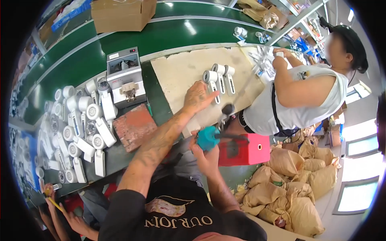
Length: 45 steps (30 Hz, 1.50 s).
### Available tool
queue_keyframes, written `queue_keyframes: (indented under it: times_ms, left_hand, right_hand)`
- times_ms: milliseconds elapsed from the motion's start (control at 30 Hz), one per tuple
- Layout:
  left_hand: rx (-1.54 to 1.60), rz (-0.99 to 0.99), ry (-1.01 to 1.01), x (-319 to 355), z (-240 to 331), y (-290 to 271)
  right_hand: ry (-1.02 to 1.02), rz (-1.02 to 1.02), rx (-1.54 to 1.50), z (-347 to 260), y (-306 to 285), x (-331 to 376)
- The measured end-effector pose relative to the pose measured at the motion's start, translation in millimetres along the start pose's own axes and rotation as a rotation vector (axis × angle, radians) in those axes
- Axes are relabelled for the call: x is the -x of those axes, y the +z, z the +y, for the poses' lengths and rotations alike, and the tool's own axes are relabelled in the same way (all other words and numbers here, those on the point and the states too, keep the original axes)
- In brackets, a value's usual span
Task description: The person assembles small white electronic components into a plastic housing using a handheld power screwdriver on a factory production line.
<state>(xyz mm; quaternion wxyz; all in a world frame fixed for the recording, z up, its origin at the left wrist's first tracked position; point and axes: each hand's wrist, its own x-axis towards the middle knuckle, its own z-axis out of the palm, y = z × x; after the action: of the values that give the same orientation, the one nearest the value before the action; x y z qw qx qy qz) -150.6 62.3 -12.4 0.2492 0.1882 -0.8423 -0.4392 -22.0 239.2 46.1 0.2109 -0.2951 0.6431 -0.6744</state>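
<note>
My left hand point(198, 97) reaches over the cardboard-covered bench, thumb and fingers apart, right beside a white handheld fan point(210, 77). Whether it touches the fan's handle is hard to see. Two similar white fans point(229, 80) lie alongside, round heads away from me and slotted handles toward me. Low in front of my body, my right hand point(207, 157) is wrapped around a teal tool point(208, 138) with a rounded body. A dark, blurred rod or cord runs rightward from it; its exact kind is unclear.
White fans point(93, 112) pile up on the left, near a reddish slab point(135, 127) and a grey machine point(125, 78). A co-worker point(297, 94) stands at right, handling white parts. Another person's hands point(72, 219) show lower left. Brown sacks point(295, 176) and a red box point(245, 150) stand right.
</note>
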Motion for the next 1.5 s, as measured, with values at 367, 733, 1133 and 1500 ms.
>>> queue_keyframes:
  times_ms: [367, 733, 1133, 1500]
  left_hand:
    - [-0.162, 0.128, 0.01, -5.0, -13.8, 12.0]
    - [-0.315, 0.223, 0.161, 136.1, -5.4, -150.4]
    - [-0.33, 0.165, 0.111, 175.6, -40.9, -199.8]
    - [-0.3, 0.173, 0.094, 176.4, -49.9, -199.8]
  right_hand:
    - [-0.025, -0.158, -0.053, -6.9, -61.3, -49.4]
    - [-0.026, -0.247, -0.125, 10.2, -29.0, -83.1]
    - [-0.247, -0.263, -0.422, -0.8, 106.6, -121.1]
    - [-0.191, -0.328, -0.337, 8.4, 126.1, -132.3]
